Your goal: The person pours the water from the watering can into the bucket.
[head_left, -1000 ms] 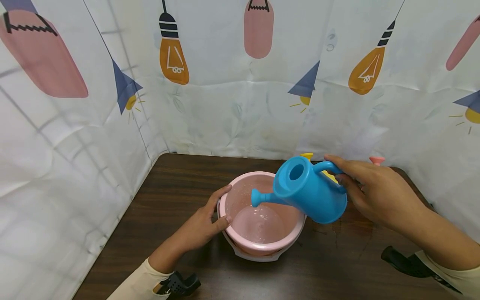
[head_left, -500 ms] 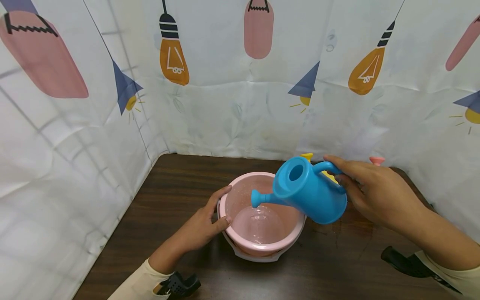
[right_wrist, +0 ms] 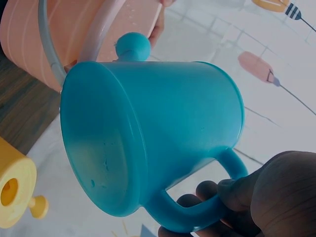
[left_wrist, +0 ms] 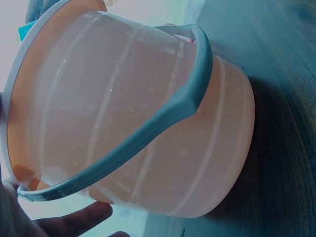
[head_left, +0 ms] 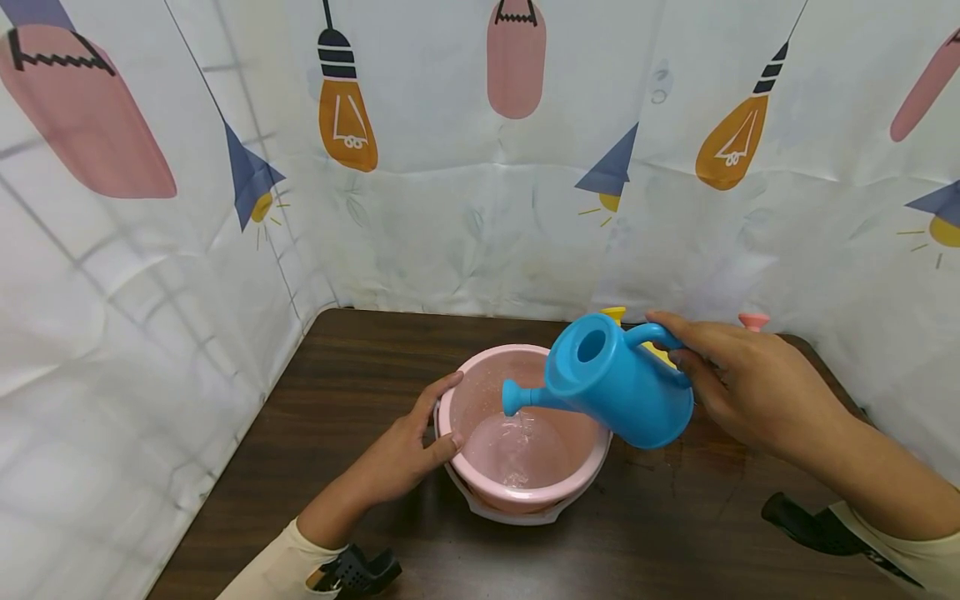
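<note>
A pink bucket (head_left: 517, 492) stands upright on the table, its pale handle (left_wrist: 158, 126) hanging down the side in the left wrist view. My left hand (head_left: 401, 454) grips its rim at the left, thumb over the edge. My right hand (head_left: 757, 383) curls round the handle of a blue watering can (head_left: 622, 392), also seen in the right wrist view (right_wrist: 173, 113). The can is tilted, its spout (head_left: 517, 397) over the bucket's opening, and water with ripples and bubbles shows on the bucket's bottom.
Behind the blue can is a yellow watering can (right_wrist: 17, 182), mostly hidden in the head view. A pink spout top (head_left: 753, 321) shows past my right hand. Wet marks lie on the dark table (head_left: 675, 500); a printed curtain (head_left: 450, 242) rises behind it.
Both hands, the bucket and the tilted can hold nearly the same places. Only the ripples and bubbles in the bucket's water have shifted.
</note>
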A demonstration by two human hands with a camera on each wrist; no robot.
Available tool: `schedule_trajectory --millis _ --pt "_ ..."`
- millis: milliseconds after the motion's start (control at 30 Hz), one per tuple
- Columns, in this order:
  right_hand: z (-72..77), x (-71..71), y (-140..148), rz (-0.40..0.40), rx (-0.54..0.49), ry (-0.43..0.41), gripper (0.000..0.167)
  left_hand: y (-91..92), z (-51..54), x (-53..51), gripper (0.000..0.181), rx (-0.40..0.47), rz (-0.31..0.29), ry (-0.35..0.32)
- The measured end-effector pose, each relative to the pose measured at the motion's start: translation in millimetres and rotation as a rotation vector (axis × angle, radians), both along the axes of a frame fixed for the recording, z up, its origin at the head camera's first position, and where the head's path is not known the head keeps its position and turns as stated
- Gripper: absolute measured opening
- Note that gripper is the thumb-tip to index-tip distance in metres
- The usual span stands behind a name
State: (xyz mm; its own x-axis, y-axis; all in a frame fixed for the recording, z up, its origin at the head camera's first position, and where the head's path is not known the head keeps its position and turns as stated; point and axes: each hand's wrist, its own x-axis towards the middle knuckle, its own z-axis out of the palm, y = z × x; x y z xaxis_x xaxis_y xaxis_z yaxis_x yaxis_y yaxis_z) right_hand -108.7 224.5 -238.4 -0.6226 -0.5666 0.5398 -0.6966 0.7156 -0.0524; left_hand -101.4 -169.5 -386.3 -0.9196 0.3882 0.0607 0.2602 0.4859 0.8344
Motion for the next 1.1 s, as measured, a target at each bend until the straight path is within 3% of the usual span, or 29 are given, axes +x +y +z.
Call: schedule_trajectory --millis 1100 --pt "1.5 0.4 -2.6 -0.013 0.007 0.009 0.065 -0.6 -0.7 -0.2 0.073 -0.001 -0.002 0.014"
